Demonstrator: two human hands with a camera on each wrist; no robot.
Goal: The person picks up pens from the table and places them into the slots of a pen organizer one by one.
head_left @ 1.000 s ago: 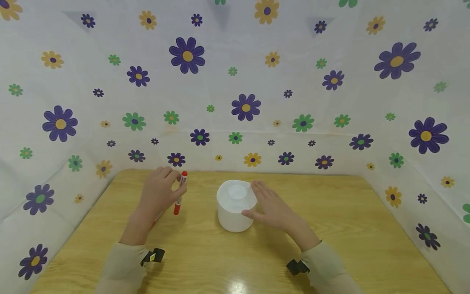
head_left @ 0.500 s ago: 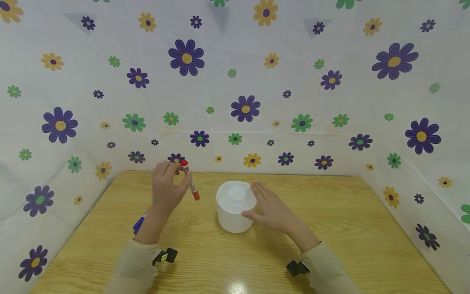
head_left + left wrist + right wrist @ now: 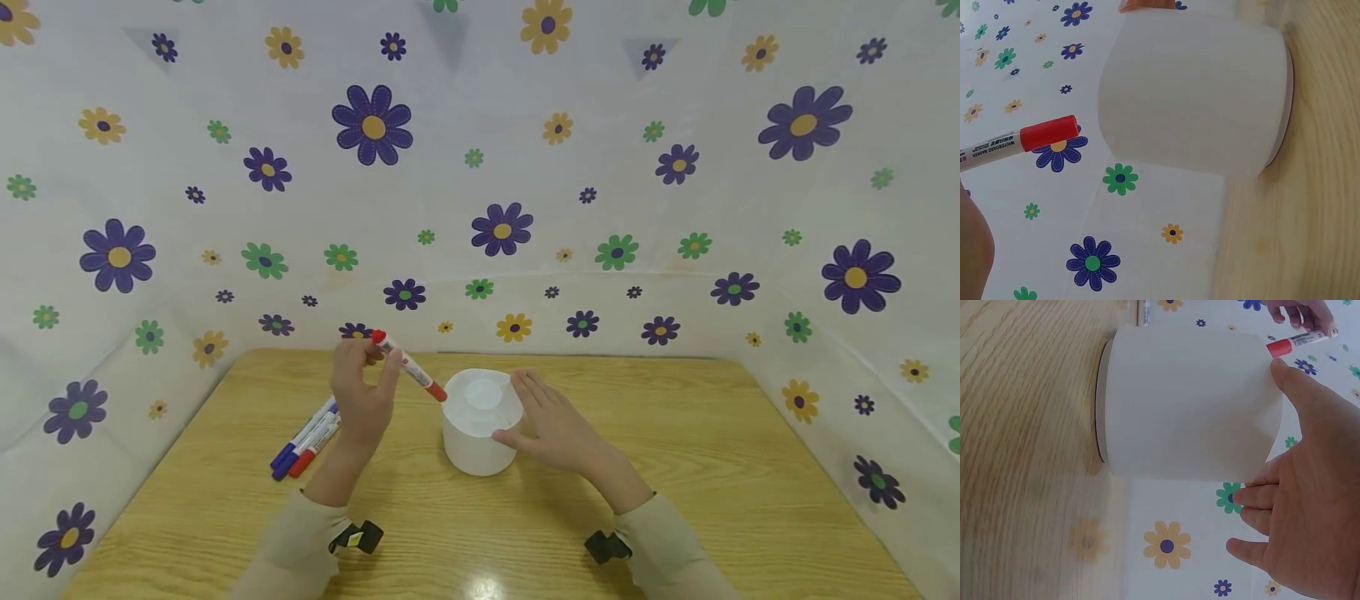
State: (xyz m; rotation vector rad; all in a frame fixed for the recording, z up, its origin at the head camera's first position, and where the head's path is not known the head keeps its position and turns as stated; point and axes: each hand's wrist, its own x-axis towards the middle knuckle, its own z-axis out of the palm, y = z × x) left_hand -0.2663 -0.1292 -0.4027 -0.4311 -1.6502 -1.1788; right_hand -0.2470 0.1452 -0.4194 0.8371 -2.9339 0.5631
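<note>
In the head view my left hand [image 3: 365, 398] pinches a red-capped whiteboard marker [image 3: 415, 372] near its upper end. The marker slants down to the right, its red cap [image 3: 1050, 133] close to the near-left rim of a white round container [image 3: 480, 446]. A raised round middle and dividers show inside the container, which stands upright on the table. My right hand [image 3: 558, 425] rests against the container's right side, thumb at the front rim and fingers stretched along the back rim. In the right wrist view the thumb [image 3: 1300, 384] touches the rim.
Several markers [image 3: 307, 442], with blue and red caps, lie together on the wooden table [image 3: 675, 500] left of the container, partly behind my left forearm. A white flower-printed cloth [image 3: 480, 183] stands around the table's back and sides.
My left hand has lifted the red marker and carried it right towards the container, tilting it over. The markers lying on the table have come into view. The right hand stays at the container.
</note>
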